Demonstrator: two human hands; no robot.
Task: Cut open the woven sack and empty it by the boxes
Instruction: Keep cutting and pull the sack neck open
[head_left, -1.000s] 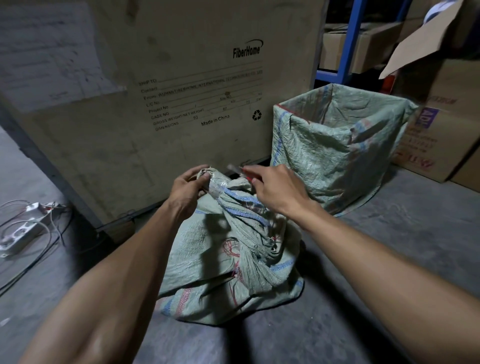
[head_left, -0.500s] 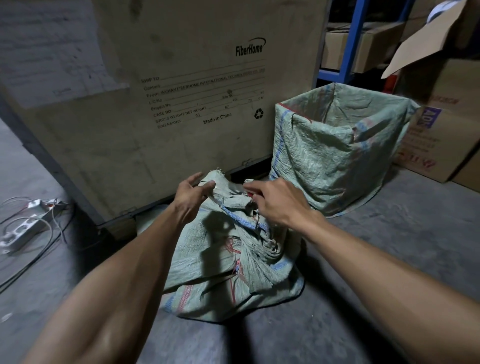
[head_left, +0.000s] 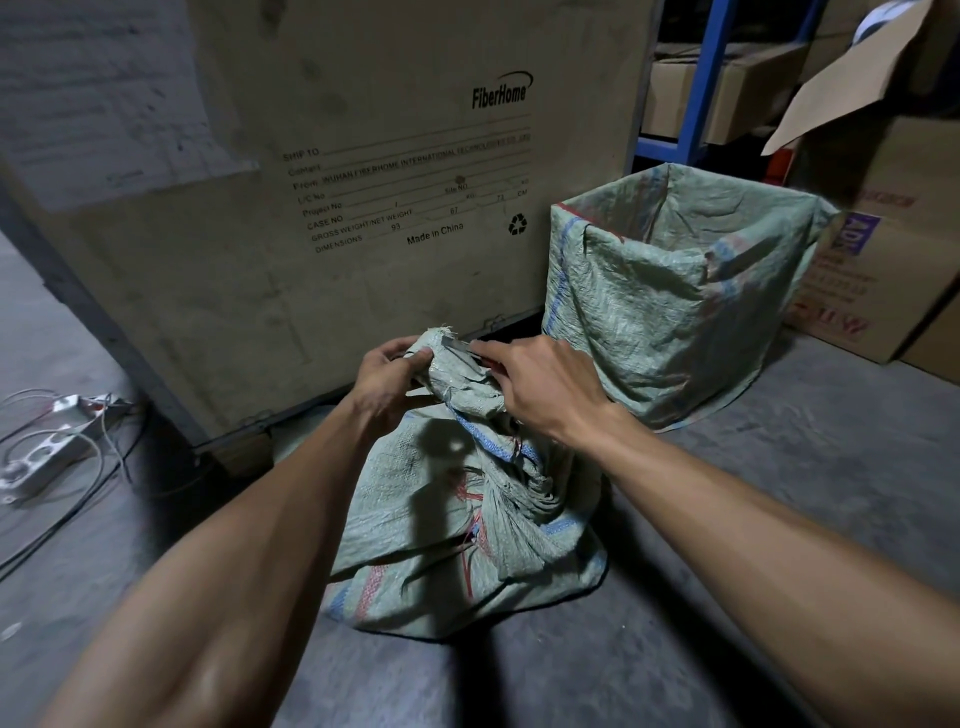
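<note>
Cutting is the step in hand: the pale green woven plastic sack (head_left: 457, 519) with blue and red stripes slumps on the grey concrete floor (head_left: 779, 545), just in front of the large plywood shipping crate (head_left: 363, 208), and its bunched neck is pulled upward between both hands. The left hand (head_left: 387, 376) grips the frayed top of the neck, its fingers (head_left: 410, 356) curled and pinching the fabric. The right hand (head_left: 540, 387) holds a small grey metal blade (head_left: 460, 344) laid against the gathered neck; its fingers are curled round the handle, which is mostly hidden.

By my judgement the sack is not yet open, so the next move calls for drawing the blade across the taut neck away from the left fingers, which sit very close to the edge; a slip there is the risk.

Compared with half a second earlier, the neck has been lifted higher and stretched tighter, and the blade, then hidden behind the right hand, now shows against the fabric. The open green woven sack (head_left: 685, 291) standing beside the crate has not shifted.
</note>
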